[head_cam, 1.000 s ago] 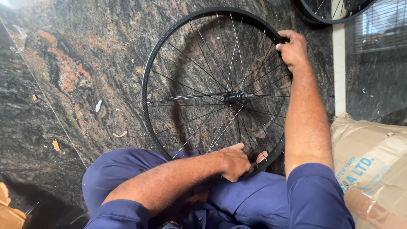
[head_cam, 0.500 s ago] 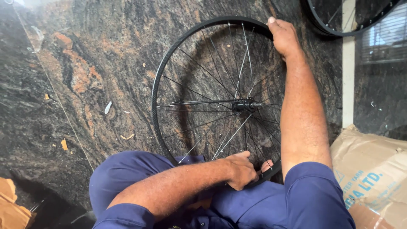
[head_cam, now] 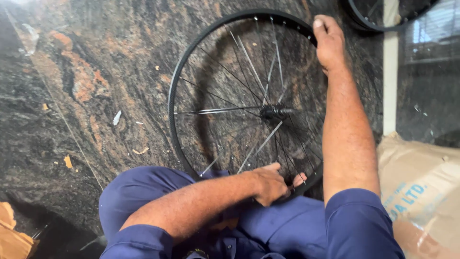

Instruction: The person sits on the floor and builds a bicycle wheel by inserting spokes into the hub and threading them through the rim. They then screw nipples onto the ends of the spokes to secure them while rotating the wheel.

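On the stone floor, one spoked wheel [head_cam: 249, 105] is gripped by both hands' fingers: left hand [head_cam: 273, 184], right hand [head_cam: 329, 42].

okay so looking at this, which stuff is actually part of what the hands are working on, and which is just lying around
In hand:
bicycle wheel, black rim with spokes
left hand, at the lower rim
right hand, gripping the top of the rim

Lying about:
second wheel, top right
brown sack
paper scraps on the floor

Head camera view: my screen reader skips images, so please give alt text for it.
A person in blue work clothes holds a black spoked bicycle wheel upright over a dark stone floor, right hand on the top rim, left hand at the bottom rim. A brown sack lies to the right.
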